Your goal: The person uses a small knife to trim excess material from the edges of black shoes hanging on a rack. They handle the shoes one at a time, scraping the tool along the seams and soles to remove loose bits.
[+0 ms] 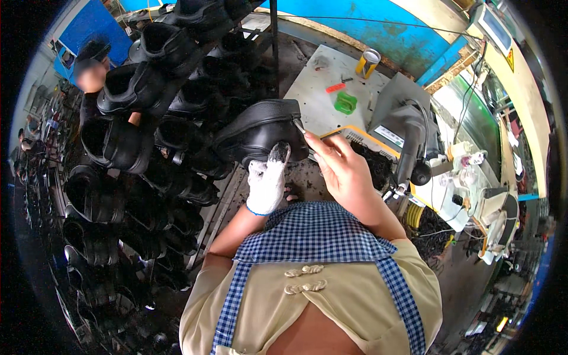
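Observation:
A black leather shoe (255,131) is held up in front of me, tilted with its sole side uppermost. My left hand (264,184), in a white knit glove with a blackened finger, is closed round its lower side. At the shoe's right end, my bare right hand (346,168) pinches a thin, pale metal tool (299,125). The tool's tip meets the shoe's edge; most of its length is hidden by my fingers, so its kind cannot be made out.
Racks of black shoes (115,145) crowd the left side. Ahead, a white worktable (310,80) carries a yellow can (368,63), a green plastic piece (345,103) and a red strip (335,87). A grey machine (399,112) stands to the right. Beyond the racks is another person (90,74).

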The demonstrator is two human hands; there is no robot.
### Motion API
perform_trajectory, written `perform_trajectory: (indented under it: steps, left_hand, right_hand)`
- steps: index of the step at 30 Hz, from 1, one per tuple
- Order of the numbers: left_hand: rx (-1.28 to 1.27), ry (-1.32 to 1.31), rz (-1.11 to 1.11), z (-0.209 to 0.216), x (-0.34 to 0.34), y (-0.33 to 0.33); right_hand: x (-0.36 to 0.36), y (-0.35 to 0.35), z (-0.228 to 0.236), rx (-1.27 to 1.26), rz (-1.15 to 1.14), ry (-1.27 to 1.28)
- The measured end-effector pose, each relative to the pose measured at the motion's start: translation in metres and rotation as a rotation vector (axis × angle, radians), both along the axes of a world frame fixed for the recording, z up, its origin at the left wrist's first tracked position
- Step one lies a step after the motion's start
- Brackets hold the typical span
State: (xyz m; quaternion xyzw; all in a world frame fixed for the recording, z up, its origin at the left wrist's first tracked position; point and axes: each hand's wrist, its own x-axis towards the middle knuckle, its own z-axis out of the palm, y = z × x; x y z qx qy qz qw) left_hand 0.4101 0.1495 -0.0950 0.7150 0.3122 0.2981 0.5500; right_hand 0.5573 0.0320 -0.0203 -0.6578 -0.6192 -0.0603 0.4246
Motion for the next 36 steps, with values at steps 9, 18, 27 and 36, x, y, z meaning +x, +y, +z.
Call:
perform_trajectory:
  steps: [9, 18, 27, 36]
  left_hand:
    - [-0.029, -0.262, -0.001, -0.013, 0.009, 0.003]
    - [0.005, 0.208, -0.098, 0.000, 0.006, -0.010]
    - [-0.453, -0.321, -0.114, 0.012, 0.015, -0.007]
    - [0.268, 0.232, -0.628, -0.001, 0.013, 0.028]
  right_hand:
    - [-0.001, 0.001, 0.000, -0.024, -0.026, -0.001]
    - [0.016, 0.016, 0.004, 0.000, -0.126, 0.062]
    - [0.037, 0.001, -0.013, 0.058, 0.001, 0.444]
    - [0.062, -0.024, -0.051, -0.492, 0.349, 1.159]
